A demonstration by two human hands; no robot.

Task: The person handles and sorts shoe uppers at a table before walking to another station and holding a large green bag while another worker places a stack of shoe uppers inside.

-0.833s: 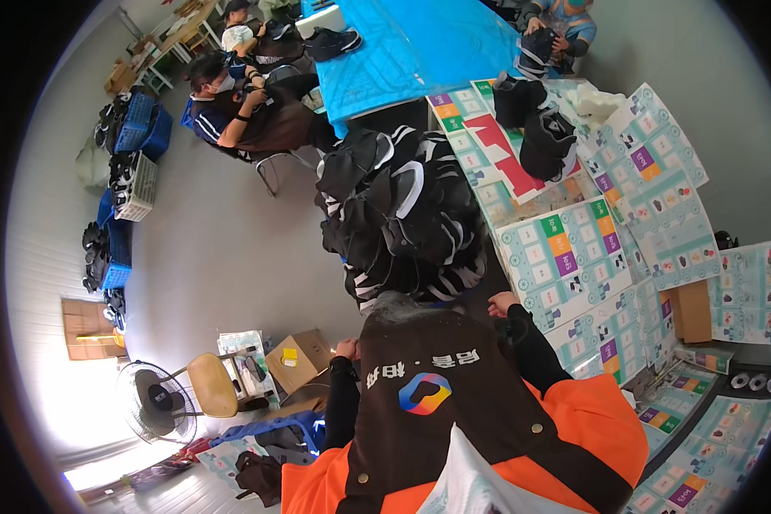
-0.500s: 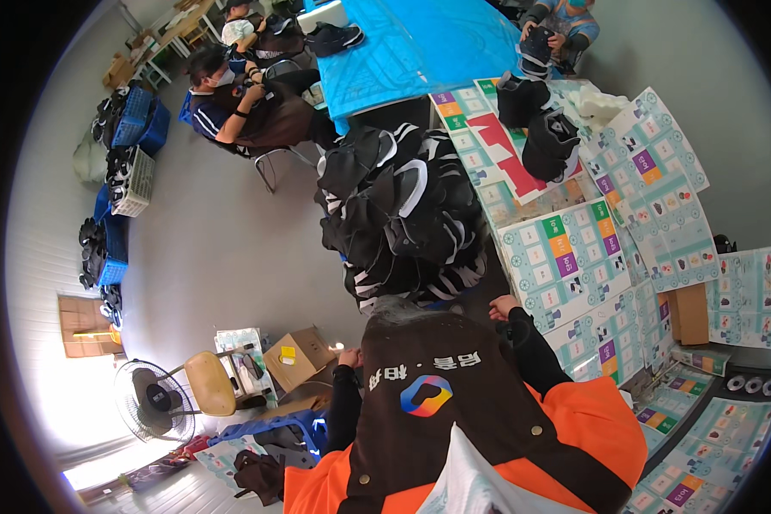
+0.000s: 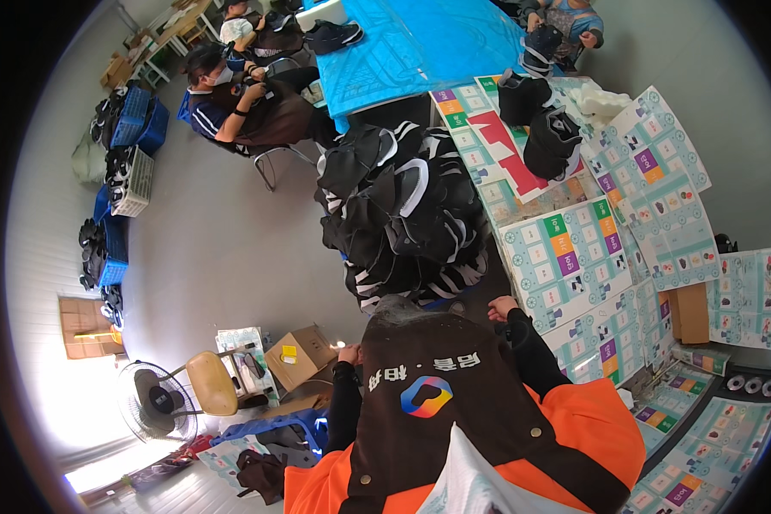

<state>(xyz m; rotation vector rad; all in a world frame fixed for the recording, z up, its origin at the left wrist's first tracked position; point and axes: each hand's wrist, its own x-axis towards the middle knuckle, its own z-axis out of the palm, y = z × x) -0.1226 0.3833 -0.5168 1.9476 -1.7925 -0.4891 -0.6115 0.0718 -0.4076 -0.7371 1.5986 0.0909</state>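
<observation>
My left hand (image 3: 349, 354) hangs low beside the brown apron (image 3: 437, 368) I wear, close to an open cardboard box. Part of that hand is behind the apron's edge, so its fingers do not show clearly. My right hand (image 3: 503, 308) is by the near left edge of the worktable (image 3: 565, 257), with loosely bent fingers slightly apart and nothing in them. Ahead of me rises a large heap of black shoes (image 3: 403, 201) with white-grey soles. Two black shoes (image 3: 550, 141) stand on the worktable's far part, on printed sheets.
A blue-covered table (image 3: 411, 51) stands beyond the heap. One co-worker (image 3: 257, 107) sits left of it; another (image 3: 574, 26) sits at the far right with a shoe. Crates of shoes (image 3: 133, 116) line the left wall. The cardboard box (image 3: 295, 355), a chair (image 3: 212, 384) and a fan (image 3: 156, 398) stand lower left.
The far-right co-worker's hand has come away from the black shoe and moved right. My hands stay almost where they were.
</observation>
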